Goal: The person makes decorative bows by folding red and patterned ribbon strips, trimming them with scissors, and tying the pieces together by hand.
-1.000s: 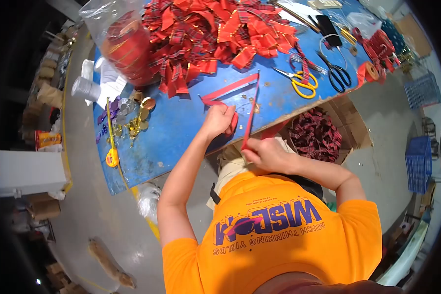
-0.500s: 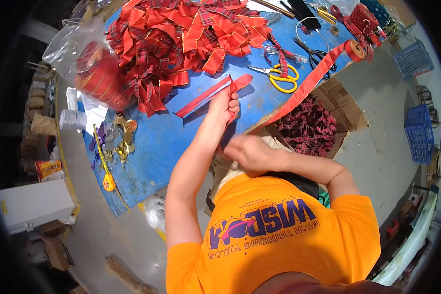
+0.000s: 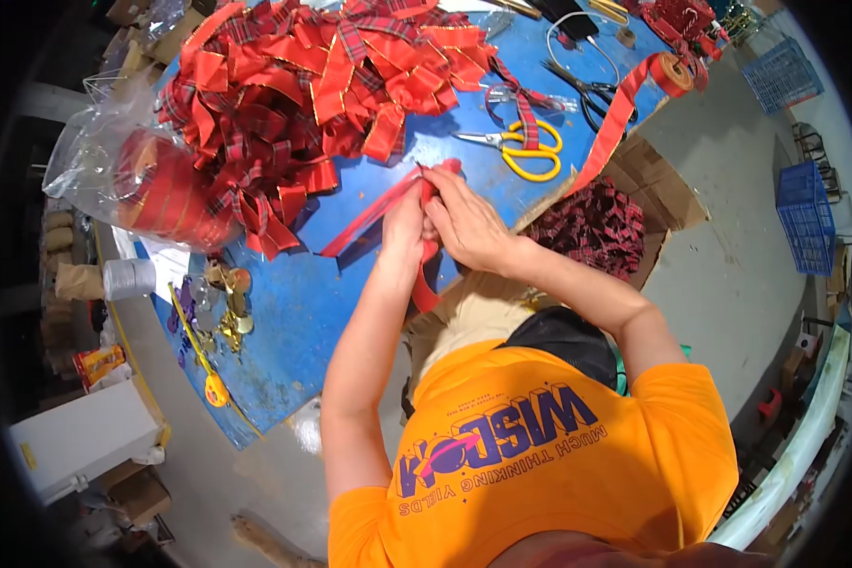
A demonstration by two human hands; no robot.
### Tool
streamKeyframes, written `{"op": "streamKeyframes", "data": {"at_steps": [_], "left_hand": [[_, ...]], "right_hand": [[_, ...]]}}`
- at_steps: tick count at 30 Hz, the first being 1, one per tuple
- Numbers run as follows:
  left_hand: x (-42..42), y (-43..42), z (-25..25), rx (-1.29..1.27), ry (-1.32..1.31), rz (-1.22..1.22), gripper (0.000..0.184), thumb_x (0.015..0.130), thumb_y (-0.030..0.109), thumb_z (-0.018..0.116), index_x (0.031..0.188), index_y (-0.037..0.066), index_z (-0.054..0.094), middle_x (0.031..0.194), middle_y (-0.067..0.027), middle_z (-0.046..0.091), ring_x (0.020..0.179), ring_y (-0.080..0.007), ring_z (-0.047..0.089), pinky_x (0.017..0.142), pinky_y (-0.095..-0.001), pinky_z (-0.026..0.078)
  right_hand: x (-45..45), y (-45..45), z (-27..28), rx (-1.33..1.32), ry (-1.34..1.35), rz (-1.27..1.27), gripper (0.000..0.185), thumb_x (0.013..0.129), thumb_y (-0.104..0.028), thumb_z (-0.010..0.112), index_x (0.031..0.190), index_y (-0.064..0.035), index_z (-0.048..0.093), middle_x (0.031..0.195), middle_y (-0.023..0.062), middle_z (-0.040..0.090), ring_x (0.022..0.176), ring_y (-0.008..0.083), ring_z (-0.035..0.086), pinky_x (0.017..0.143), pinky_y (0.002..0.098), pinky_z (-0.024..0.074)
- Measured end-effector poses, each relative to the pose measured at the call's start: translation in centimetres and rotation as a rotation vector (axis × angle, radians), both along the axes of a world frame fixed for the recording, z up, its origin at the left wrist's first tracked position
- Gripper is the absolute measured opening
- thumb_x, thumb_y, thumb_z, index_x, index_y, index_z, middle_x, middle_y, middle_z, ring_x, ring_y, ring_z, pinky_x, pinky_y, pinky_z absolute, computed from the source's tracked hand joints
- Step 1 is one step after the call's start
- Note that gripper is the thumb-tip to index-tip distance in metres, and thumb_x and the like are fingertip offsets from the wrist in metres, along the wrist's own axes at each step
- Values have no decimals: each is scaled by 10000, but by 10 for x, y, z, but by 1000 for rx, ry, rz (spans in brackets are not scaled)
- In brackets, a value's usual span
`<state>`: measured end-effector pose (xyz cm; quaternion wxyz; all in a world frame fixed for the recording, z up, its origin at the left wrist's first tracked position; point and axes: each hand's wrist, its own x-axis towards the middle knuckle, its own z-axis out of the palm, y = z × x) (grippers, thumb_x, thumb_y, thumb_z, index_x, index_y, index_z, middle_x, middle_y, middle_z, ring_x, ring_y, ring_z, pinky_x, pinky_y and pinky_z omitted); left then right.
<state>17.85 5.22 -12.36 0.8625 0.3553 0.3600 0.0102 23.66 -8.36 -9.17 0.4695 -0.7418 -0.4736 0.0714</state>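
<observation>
My left hand (image 3: 405, 225) is closed around a folded length of red ribbon (image 3: 358, 225) just above the blue table. One strip of it slants out to the lower left, and a tail hangs below my wrist. My right hand (image 3: 473, 229) meets the left one from the other side. Its fingers press together over the ribbon's upper end, partly hiding it. Beyond them lie yellow-handled scissors (image 3: 528, 151) with a strip of plaid ribbon across them. A big heap of red and plaid ribbon bows (image 3: 350, 76) covers the far part of the table.
A roll of red ribbon (image 3: 670, 76) trails a strip along the right table edge, near black scissors (image 3: 592, 95). A cardboard box (image 3: 672, 180) of plaid pieces stands below. On the left are a bagged ribbon spool (image 3: 166, 189), gold pieces (image 3: 234, 317) and a tape measure (image 3: 216, 388).
My right hand has come up from near my lap to the ribbon and now touches my left hand. The left hand still holds the ribbon. The view has shifted slightly.
</observation>
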Motion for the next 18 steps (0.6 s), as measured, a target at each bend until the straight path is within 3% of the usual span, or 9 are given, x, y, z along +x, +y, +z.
{"op": "streamKeyframes", "data": {"at_steps": [3,4,7,10,13,18], "left_hand": [[-21,-7,43,216,19,1,465,1002,480,481,1124,66,653,688,-21,609,380,-37,288,346,-232,175],[-32,-10,68,199,-2,-22,380,981,410,575,1089,58,666,701,-14,609,437,-51,395,398,-218,285],[-59,-14,30,1039,68,3,227,910,211,683,1058,39,673,776,-68,641,609,-158,582,532,-276,460],[-81,-11,50,1891,-22,78,255,796,39,722,1046,19,675,916,-143,654,861,-292,649,728,-365,535],[-81,-7,49,1958,-40,77,294,754,8,694,1048,12,667,1032,-183,625,921,-358,634,762,-406,542],[-77,-6,42,1910,-70,58,276,775,-19,667,1051,-4,676,1107,-194,643,978,-348,652,825,-398,544]], "right_hand": [[6,-1,-2,-1,48,-8,440,1003,-193,443,1353,67,382,1318,309,482,1216,475,495,1015,482,421],[7,0,-4,-7,58,-16,435,1003,-191,444,1346,69,383,1317,311,482,1217,474,495,1015,483,421],[8,0,-3,-26,114,-21,423,1000,-180,448,1329,78,383,1311,319,480,1224,471,493,1026,481,414],[8,0,-8,-15,90,-19,436,996,-196,472,1317,83,377,1317,327,469,1225,484,481,1027,491,410],[5,0,-10,8,29,-46,445,990,-195,489,1313,87,372,1339,331,446,1242,492,462,1035,494,404],[6,1,-12,7,9,-83,458,983,-180,502,1317,102,363,1357,335,425,1263,486,448,1053,485,393]]}}
